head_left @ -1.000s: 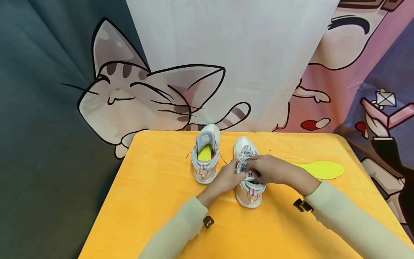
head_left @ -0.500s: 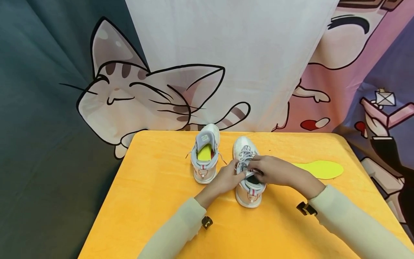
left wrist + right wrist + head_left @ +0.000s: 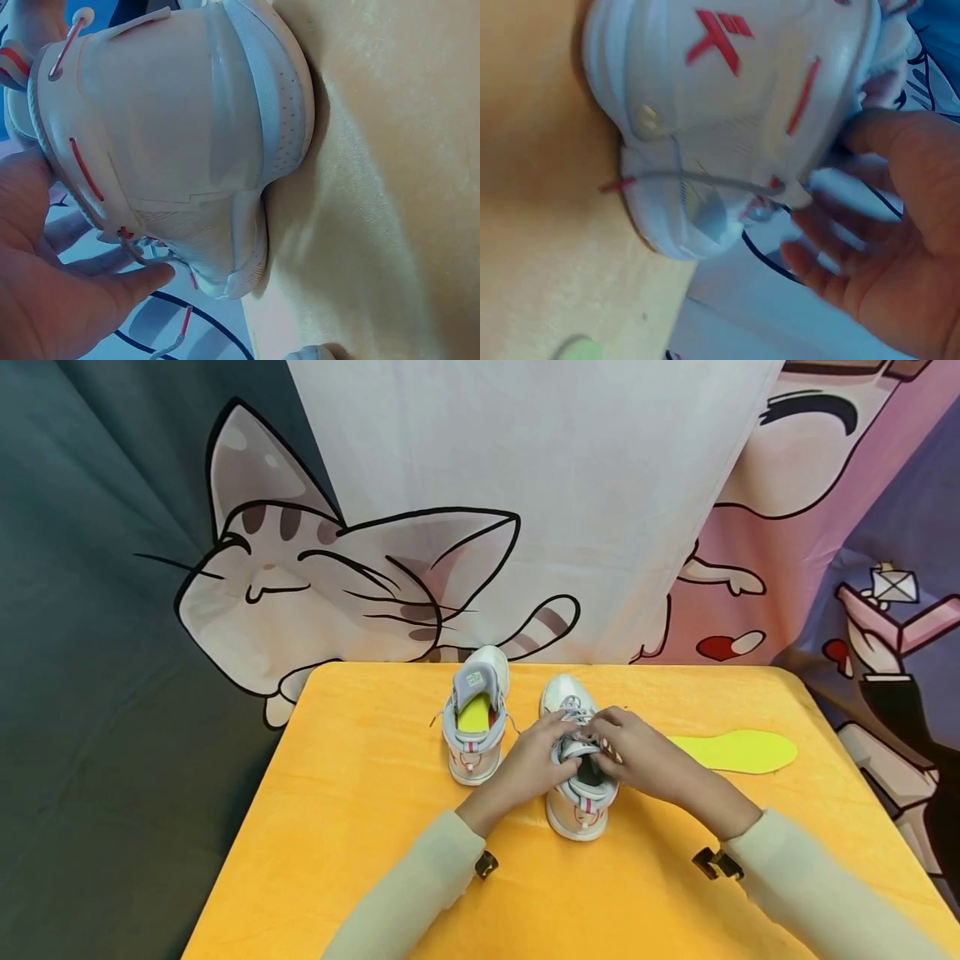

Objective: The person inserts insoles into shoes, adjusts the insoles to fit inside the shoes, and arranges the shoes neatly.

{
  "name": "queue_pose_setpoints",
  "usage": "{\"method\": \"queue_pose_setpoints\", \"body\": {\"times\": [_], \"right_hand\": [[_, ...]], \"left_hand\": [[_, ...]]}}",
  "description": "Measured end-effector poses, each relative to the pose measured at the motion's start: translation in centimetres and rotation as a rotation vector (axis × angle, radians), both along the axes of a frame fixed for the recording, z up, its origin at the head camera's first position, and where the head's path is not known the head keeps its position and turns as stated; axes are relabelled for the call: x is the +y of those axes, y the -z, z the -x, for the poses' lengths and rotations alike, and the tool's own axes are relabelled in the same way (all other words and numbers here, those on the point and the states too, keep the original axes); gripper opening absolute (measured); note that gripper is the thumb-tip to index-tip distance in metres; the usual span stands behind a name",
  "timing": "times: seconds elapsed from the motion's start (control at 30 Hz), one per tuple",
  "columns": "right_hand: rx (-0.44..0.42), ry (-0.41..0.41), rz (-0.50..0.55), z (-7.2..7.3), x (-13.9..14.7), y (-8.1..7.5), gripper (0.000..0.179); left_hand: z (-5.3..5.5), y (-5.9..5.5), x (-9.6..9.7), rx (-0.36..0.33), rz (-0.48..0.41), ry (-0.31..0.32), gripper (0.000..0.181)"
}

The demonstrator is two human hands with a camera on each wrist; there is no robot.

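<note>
A white sneaker (image 3: 566, 695) with grey laces and red marks stands toe away from me, between my hands. My left hand (image 3: 531, 762) holds the left edge of its lacing. The left thumb lies at the shoe's opening and the fingers reach forward over the laces, one beside a lace in the left wrist view. From the other side, my right hand (image 3: 647, 757) grips the right edge of the opening, thumb tucked into the collar (image 3: 847, 97), fingers bent and blurred near the top eyelet. A loose lace (image 3: 705, 178) with a red tip hangs down the shoe's side.
Left of it stands a matching sneaker (image 3: 474, 760), its tongue pulled up and a yellow-green insole (image 3: 475, 716) inside. Another such insole (image 3: 750, 752) lies flat to the right on the yellow table (image 3: 360, 827). Behind the table hangs a cartoon-printed cloth (image 3: 420, 452).
My right fingers have come up from around the tongue to the right edge of the lacing. The left fingers have moved forward over the laces; the dark shoe opening shows more.
</note>
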State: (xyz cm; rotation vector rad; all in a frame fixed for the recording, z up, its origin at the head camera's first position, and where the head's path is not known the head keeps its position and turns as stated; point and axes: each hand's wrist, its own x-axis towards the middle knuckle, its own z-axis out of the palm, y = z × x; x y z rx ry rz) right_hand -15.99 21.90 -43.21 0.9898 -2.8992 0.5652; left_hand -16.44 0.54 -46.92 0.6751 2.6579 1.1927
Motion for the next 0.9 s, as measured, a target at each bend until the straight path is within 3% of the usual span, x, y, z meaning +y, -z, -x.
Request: {"method": "queue_pose_setpoints", "body": {"times": [0.1, 0.2, 0.27, 0.37, 0.5, 0.63, 0.9], "right_hand": [[-0.205, 0.159, 0.053, -0.6, 0.2, 0.4, 0.067], [-0.477, 0.275, 0.138, -1.2, 0.4, 0.8, 0.088], [-0.617, 0.315, 0.190, -1.6, 0.6, 1.0, 0.092], [-0.736, 0.319, 0.274, -2.0, 0.5, 1.5, 0.082], [-0.767, 0.261, 0.372, -2.1, 0.2, 2.4, 0.067], [-0.759, 0.235, 0.415, -1.9, -0.1, 3.1, 0.063], [-0.759, 0.298, 0.399, -2.0, -0.3, 3.4, 0.066]], "left_hand": [[0.1, -0.1, 0.2, 0.054, 0.040, 0.029, 0.042], [0.1, -0.1, 0.1, 0.076, 0.061, 0.047, 0.040], [0.1, -0.2, 0.1, 0.086, 0.078, 0.055, 0.039], [0.2, -0.3, -0.1, 0.114, 0.104, 0.075, 0.037], [0.2, -0.7, 0.1, 0.156, 0.150, 0.099, 0.033], [0.4, -1.5, 0.4, 0.170, 0.208, 0.093, 0.030], [1.4, -3.0, 1.2, 0.250, 0.298, 0.085, 0.022]]}}
